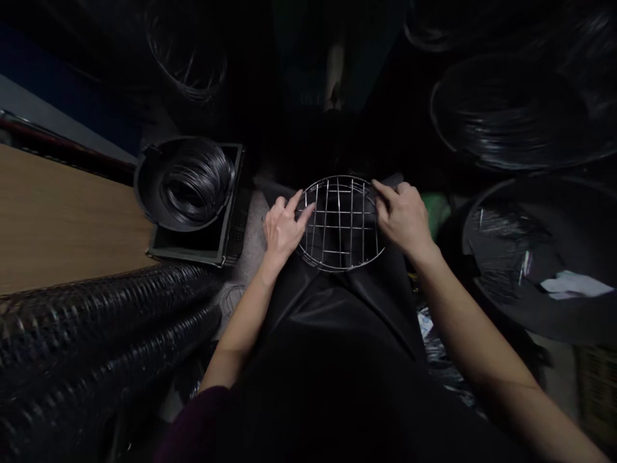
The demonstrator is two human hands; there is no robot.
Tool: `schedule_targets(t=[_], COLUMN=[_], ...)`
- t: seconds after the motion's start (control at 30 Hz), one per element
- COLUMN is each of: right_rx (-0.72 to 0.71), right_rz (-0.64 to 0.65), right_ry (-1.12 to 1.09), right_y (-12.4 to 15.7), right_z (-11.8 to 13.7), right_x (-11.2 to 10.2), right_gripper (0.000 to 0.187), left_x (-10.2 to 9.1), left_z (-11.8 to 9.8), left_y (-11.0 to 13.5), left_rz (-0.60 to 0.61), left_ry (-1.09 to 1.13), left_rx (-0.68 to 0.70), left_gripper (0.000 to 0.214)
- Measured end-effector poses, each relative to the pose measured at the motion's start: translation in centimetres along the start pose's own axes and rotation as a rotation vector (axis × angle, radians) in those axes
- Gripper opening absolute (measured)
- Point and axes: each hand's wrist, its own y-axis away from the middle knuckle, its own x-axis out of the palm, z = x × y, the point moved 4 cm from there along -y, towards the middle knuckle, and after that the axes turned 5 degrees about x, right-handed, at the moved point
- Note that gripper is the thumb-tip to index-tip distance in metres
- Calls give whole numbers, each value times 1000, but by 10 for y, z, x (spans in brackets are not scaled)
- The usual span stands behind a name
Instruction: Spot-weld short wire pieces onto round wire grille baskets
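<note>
A round wire rack [339, 226], with a metal rim and crossing wires, rests over my lap on a dark apron [337, 308]. My left hand [284, 225] grips its left rim, thumb over the wires and fingers at the edge. On the opposite side my right hand [402, 215] holds the upper right rim between thumb and fingers. What the fingertips do beneath the rim is hidden.
Coiled wire [197, 183] sits in a round basin on a crate [187, 247] at left. Stacked wire rings [120, 315] lie below a wooden board [62, 225]. At right, a large dark basin [554, 315] holds short wires and a white scrap [576, 284].
</note>
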Motion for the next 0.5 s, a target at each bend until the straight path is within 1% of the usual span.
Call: schedule_targets(t=[0.07, 0.13, 0.17, 0.23, 0.33, 0.4, 0.43, 0.5], right_rx=[-30, -37, -25, 12, 47, 61, 68, 75], right_rz=[-6, -50, -85, -163, -258, -257, -243, -245], right_ry=[-53, -132, -175, -264, -393, -472, -510, -547], right_y=[15, 34, 45, 64, 85, 84, 75, 43], right_z=[-3, -4, -3, 0, 9, 8, 2, -25], right_x=[9, 17, 21, 26, 29, 30, 30, 21], right_gripper=[61, 69, 70, 64, 57, 57, 58, 57], left_x=[7, 17, 23, 32, 34, 31, 31, 33], left_z=[0, 3, 5, 9, 11, 13, 15, 20], left_y=[5, 10, 12, 16, 21, 20, 18, 10], left_rz=[0, -7, -15, -48, -128, -166, -173, -149], left_ry=[-42, -22, 10, 102, 271, 393, 448, 566], left_rx=[24, 45, 60, 104, 166, 169, 156, 108], left_gripper=[71, 86, 89, 90, 86, 82, 80, 80])
